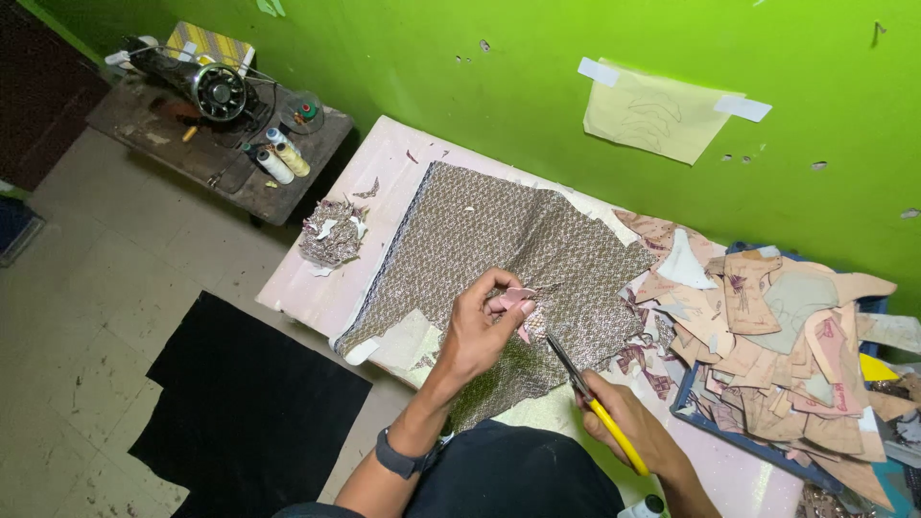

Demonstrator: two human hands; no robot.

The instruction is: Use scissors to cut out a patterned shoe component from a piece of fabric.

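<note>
1. So, the left hand (484,321) is up over the near edge of the pale pink table (384,163), fingers curled and pinching a small pink cut piece (518,299) between thumb and fingertips.
2. Right hand (624,422) is closed around the yellow handles of a pair of scissors (587,398), and the dark blades point up toward that pinched piece, tips just beside it.
3. Both hands sit above a big sheet of patterned grey-brown fabric (489,235) that's spread across the middle of the table, with its near side hanging over the table's near edge.
4. Toward the right end of the table there's a heap of tan cut-out shapes (777,336), partly spilling out of a blue tray (729,436).
5. Near the left edge sits a little pile of scraps (331,230).
6. A paper pattern (657,115) is taped to the green wall (460,67) above the far edge.
7. Off to the left, well apart from the table, a sewing machine (206,86) stands on a dark bench with thread spools (278,158) beside it, and a black cloth (245,403) lies on the floor.
</note>
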